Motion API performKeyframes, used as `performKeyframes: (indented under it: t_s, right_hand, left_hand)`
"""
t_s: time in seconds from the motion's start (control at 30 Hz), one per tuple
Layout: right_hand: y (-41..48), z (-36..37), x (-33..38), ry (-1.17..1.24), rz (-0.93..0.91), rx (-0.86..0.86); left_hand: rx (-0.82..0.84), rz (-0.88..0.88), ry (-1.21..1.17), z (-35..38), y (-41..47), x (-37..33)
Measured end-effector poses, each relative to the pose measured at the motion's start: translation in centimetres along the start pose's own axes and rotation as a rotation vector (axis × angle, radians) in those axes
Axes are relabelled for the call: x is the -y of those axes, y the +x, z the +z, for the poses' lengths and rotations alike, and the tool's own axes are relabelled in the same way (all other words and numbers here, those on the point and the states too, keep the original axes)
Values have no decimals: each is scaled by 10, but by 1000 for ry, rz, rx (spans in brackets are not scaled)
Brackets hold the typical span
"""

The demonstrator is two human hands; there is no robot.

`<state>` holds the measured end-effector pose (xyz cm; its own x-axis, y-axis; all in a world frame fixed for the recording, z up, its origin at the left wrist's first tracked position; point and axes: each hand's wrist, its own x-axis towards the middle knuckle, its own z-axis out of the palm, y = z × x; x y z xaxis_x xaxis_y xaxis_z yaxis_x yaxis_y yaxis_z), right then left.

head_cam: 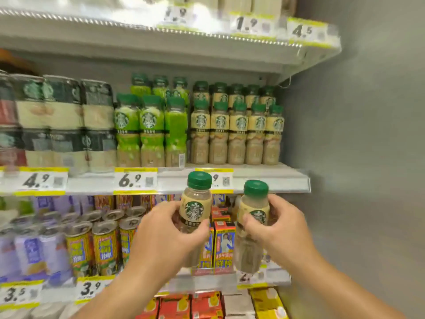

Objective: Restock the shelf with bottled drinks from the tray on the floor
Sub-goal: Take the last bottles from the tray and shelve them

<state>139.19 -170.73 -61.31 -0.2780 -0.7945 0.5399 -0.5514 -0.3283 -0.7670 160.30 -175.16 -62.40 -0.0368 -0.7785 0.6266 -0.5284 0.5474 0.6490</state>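
Each hand gripped a bottle below the shelf [253,178] — left hand [165,236] on one bottle [195,210], right hand [280,229] on another [253,217]. Full, smooth plastic — probably heavy and slippery; mid-body grips suited them.

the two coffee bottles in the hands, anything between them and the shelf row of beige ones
No free slot shows: the beige bottles fill the shelf front edge to edge. The left hand's bottle and right hand's bottle hang below it.
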Motion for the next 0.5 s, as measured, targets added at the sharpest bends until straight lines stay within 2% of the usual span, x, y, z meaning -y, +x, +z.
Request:
performKeyframes:
  t_s: [0.23,0.5]
  right_hand:
    - [108,-35,74,93,-121,-101]
    - [180,-30,85,121,-74,-113]
  left_hand:
    - [-86,-10,-15,-17,89,-73]
    - [-133,-69,66,8,158,-102]
